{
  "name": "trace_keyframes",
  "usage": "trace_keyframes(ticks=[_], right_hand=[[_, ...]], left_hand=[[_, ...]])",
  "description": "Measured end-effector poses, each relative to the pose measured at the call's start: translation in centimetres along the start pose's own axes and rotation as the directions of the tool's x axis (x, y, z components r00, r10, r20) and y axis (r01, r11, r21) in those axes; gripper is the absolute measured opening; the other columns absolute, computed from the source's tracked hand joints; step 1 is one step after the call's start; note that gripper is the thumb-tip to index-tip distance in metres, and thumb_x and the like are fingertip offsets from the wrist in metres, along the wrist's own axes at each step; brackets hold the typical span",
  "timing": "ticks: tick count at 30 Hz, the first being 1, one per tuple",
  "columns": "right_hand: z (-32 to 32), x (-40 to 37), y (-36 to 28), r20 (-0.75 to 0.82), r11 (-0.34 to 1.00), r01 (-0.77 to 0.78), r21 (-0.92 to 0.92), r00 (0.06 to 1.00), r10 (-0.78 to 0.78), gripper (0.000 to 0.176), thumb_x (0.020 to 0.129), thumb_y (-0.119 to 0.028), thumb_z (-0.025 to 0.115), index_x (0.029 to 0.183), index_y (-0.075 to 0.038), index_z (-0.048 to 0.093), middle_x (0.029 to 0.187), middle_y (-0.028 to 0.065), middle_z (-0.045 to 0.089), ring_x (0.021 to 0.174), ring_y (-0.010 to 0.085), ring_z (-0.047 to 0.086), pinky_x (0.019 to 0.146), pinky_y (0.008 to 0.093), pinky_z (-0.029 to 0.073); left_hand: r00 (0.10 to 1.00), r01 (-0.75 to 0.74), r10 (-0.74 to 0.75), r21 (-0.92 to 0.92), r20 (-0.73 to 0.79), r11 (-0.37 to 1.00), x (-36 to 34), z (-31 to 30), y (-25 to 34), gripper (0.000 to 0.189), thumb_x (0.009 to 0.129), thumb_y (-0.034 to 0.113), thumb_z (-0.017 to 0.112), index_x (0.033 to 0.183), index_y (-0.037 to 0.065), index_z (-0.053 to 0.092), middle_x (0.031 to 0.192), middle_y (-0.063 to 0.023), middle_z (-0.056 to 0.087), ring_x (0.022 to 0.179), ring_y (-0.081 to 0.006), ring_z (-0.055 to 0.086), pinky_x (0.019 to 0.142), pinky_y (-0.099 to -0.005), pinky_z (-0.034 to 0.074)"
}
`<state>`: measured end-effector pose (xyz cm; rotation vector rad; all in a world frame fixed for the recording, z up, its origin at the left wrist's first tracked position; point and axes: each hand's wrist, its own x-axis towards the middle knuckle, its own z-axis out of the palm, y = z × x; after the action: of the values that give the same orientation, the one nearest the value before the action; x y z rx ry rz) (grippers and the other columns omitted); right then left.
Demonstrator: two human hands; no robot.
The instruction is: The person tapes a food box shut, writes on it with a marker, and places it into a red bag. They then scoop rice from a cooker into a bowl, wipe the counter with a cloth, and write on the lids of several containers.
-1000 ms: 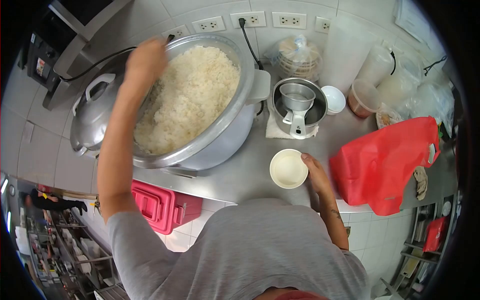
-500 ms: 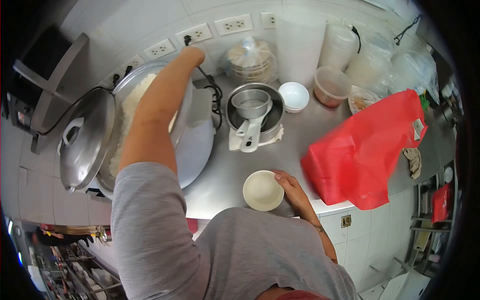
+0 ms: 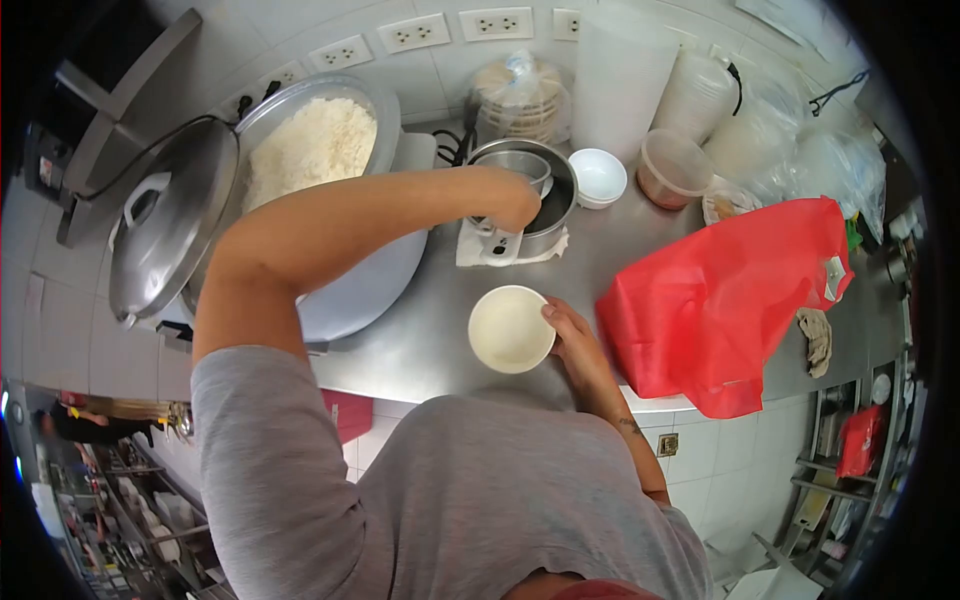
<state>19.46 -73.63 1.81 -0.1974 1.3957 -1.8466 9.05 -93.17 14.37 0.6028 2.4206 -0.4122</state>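
Note:
My left hand is closed over the white handle of a metal measuring cup, its fingers mostly hidden from above. The cup sits inside a round metal pot, which stands on a folded cloth. With my right hand I hold a cream-coloured bowl by its right side, thumb on the rim. The inside of the bowl shows nothing in it. Left of my hands, a large metal pot contains white rice, with its lid leaning at the left side.
A red bag stands on the steel counter to the right. Behind are white bowls, a plastic tub, a bagged stack of lids and several wall sockets. A crumpled cloth lies at the far right.
My left hand has come from the wall socket, over the rice pot, to the measuring cup's handle. My right hand still holds the bowl, now slightly farther from my body.

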Motion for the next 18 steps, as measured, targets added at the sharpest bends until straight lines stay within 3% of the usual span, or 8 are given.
trace_keyframes(ticks=[2, 4, 6, 9, 11, 12, 16, 18], right_hand=[[1.0, 0.3, -1.1, 0.135, 0.991, 0.077, -0.105, 0.989, -0.063, 0.057, 0.086, -0.034, 0.055, 0.133, -0.005, 0.041, 0.119, 0.0126, 0.052, 0.111, 0.0205, 0.049, 0.093, 0.0306, 0.038], [2.4, 0.6, -2.9, 0.283, 0.926, 0.223, -0.305, 0.949, -0.136, 0.060, 0.084, -0.031, 0.058, 0.136, -0.009, 0.038, 0.118, 0.0123, 0.052, 0.108, 0.0202, 0.049, 0.092, 0.0297, 0.038], [2.6, 1.8, -3.7, 0.334, 0.884, 0.284, -0.371, 0.929, -0.158, 0.063, 0.082, -0.029, 0.061, 0.138, -0.013, 0.037, 0.117, 0.0118, 0.052, 0.103, 0.0193, 0.049, 0.089, 0.0299, 0.039], [2.6, 2.9, -4.5, 0.299, 0.801, 0.398, -0.447, 0.911, -0.285, 0.065, 0.082, -0.027, 0.062, 0.140, -0.015, 0.035, 0.109, 0.0097, 0.053, 0.093, 0.0158, 0.048, 0.083, 0.0293, 0.041], [1.8, 2.9, -5.2, 0.247, 0.758, 0.441, -0.481, 0.898, -0.365, 0.064, 0.082, -0.026, 0.062, 0.140, -0.015, 0.035, 0.106, 0.0093, 0.053, 0.092, 0.0148, 0.049, 0.081, 0.0285, 0.042], [1.8, 2.4, -5.9, 0.220, 0.824, 0.428, -0.371, 0.903, -0.371, 0.062, 0.083, -0.024, 0.061, 0.139, -0.012, 0.036, 0.100, 0.0078, 0.054, 0.092, 0.0143, 0.050, 0.082, 0.0265, 0.041], [0.4, 2.3, -6.6, -0.033, 0.844, 0.412, -0.342, 0.893, -0.449, 0.057, 0.085, -0.027, 0.057, 0.135, -0.006, 0.040, 0.108, 0.0090, 0.055, 0.097, 0.0157, 0.051, 0.086, 0.0270, 0.039], [0.7, 2.6, -6.3, -0.090, 0.862, 0.394, -0.318, 0.893, -0.441, 0.056, 0.085, -0.030, 0.056, 0.133, -0.004, 0.043, 0.112, 0.0098, 0.056, 0.098, 0.0162, 0.051, 0.087, 0.0276, 0.038]], left_hand=[[0.964, 0.013, -0.037, 0.091, 0.263, 0.996, 2.2, 1.0, -0.1, 0.025, 0.079, 0.019, 0.054, 0.092, 0.005, 0.069, 0.091, -0.0166, 0.066, 0.082, -0.0316, 0.064, 0.069, -0.0417, 0.051], [0.983, -0.008, -0.011, 0.105, 0.181, 0.994, 2.3, 1.2, 0.6, 0.023, 0.077, 0.014, 0.052, 0.084, -0.002, 0.067, 0.076, -0.0185, 0.065, 0.068, -0.0318, 0.064, 0.058, -0.0405, 0.050], [0.998, 0.015, -0.018, 0.046, 0.055, 0.999, 2.3, 1.6, 1.0, 0.022, 0.076, 0.013, 0.052, 0.077, -0.005, 0.065, 0.066, -0.0191, 0.063, 0.059, -0.0307, 0.063, 0.051, -0.0397, 0.049], [0.985, 0.124, -0.149, -0.239, -0.088, 0.963, 1.5, 1.8, 0.8, 0.023, 0.075, 0.017, 0.055, 0.070, -0.004, 0.064, 0.060, -0.0177, 0.061, 0.054, -0.0277, 0.062, 0.047, -0.0389, 0.049], [0.964, 0.225, -0.267, -0.502, -0.012, 0.835, 0.5, 0.8, 0.1, 0.026, 0.075, 0.020, 0.057, 0.066, -0.004, 0.063, 0.057, -0.0162, 0.059, 0.051, -0.0259, 0.060, 0.045, -0.0380, 0.048], [0.961, 0.231, -0.278, -0.562, 0.002, 0.794, 0.9, 0.8, -1.0, 0.029, 0.074, 0.023, 0.060, 0.064, -0.004, 0.062, 0.054, -0.0139, 0.057, 0.048, -0.0250, 0.058, 0.044, -0.0366, 0.048], [0.984, 0.171, -0.149, -0.267, 0.101, 0.948, -3.0, -2.8, -1.8, 0.018, 0.071, 0.014, 0.058, 0.069, -0.003, 0.064, 0.060, -0.0139, 0.061, 0.052, -0.0251, 0.060, 0.047, -0.0379, 0.049], [0.986, 0.025, -0.048, -0.140, -0.161, 0.990, -4.8, -1.9, -1.4, 0.015, 0.070, 0.012, 0.058, 0.075, -0.001, 0.066, 0.067, -0.0149, 0.063, 0.061, -0.0269, 0.063, 0.052, -0.0396, 0.050]])
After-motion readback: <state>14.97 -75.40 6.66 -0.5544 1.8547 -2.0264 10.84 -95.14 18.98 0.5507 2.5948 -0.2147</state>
